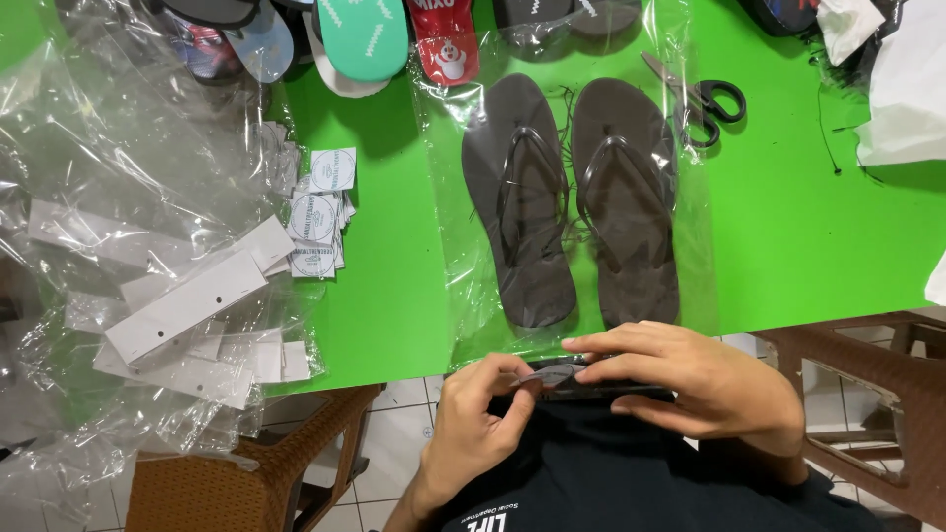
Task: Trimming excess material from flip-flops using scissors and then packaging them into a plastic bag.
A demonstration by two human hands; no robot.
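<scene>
A pair of dark brown flip-flops (572,197) lies side by side on a clear plastic bag (453,246) on the green table (788,227). Below the table's front edge, close to my body, my left hand (478,424) and my right hand (690,379) meet over a small flat dark object with a round grey sticker (557,374) on it. Thumb and fingers of both hands pinch it. What the dark object is stays hidden under my fingers.
Black scissors (705,99) lie right of the flip-flops. A stack of round white stickers (320,212) sits left of them, beside heaps of clear bags (108,148) and white card strips (187,305). Coloured sandals (365,39) lie at the far edge. Brown wicker chairs (867,365) flank me.
</scene>
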